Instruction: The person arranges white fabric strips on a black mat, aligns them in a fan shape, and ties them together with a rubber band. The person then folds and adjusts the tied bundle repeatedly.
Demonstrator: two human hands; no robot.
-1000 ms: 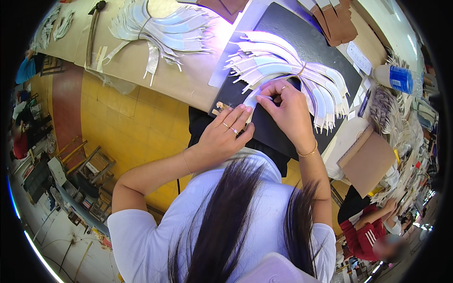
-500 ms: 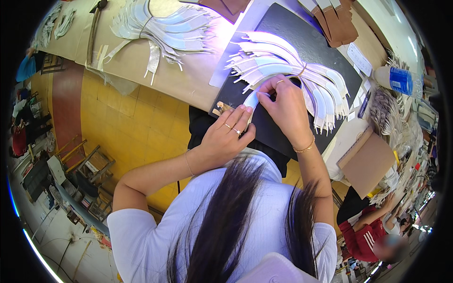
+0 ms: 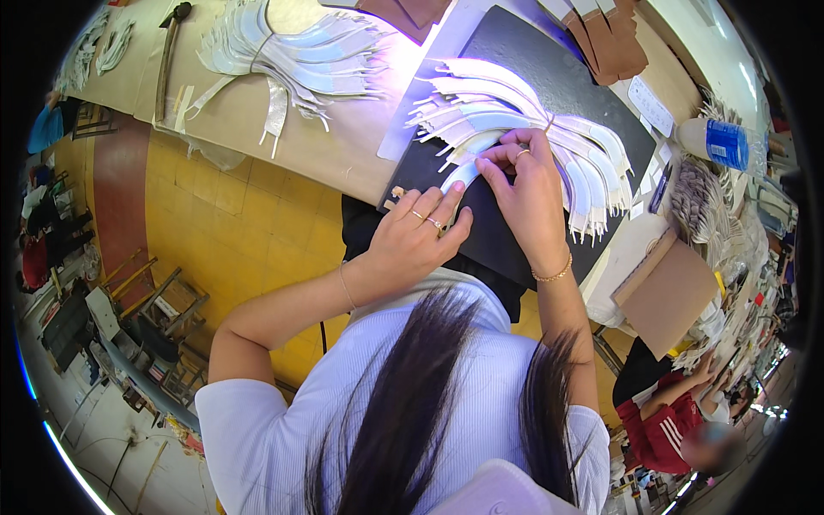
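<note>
Several pale, curved strips with thin tails, white and light blue, lie in a tied bundle (image 3: pixel 489 96) on a black board (image 3: pixel 622 116). One curved strip (image 3: pixel 464 175) at the bundle's near side lies between my hands. My right hand (image 3: pixel 525 184) is closed in a pinch on its upper part, thumb against forefinger. My left hand (image 3: pixel 418 230) has its fingertips on the strip's lower end, with the thumb a little lower; the fingers hide that end. Just left of it, a small tan piece (image 3: pixel 395 197) sits at the board's corner.
A second tied bundle of pale strips (image 3: pixel 296 53) lies on the table at left, near a hammer (image 3: pixel 169 64). At right are a bottle with a blue label (image 3: pixel 721 143), a pen (image 3: pixel 660 190), a brown cardboard piece (image 3: pixel 669 296) and brown pieces (image 3: pixel 614 47). A person in red (image 3: pixel 665 438) works at lower right.
My right hand has shifted slightly right and its grip on the strip has changed. My left hand has tilted a little, its thumb rising nearer the forefinger. The bundles stay in place.
</note>
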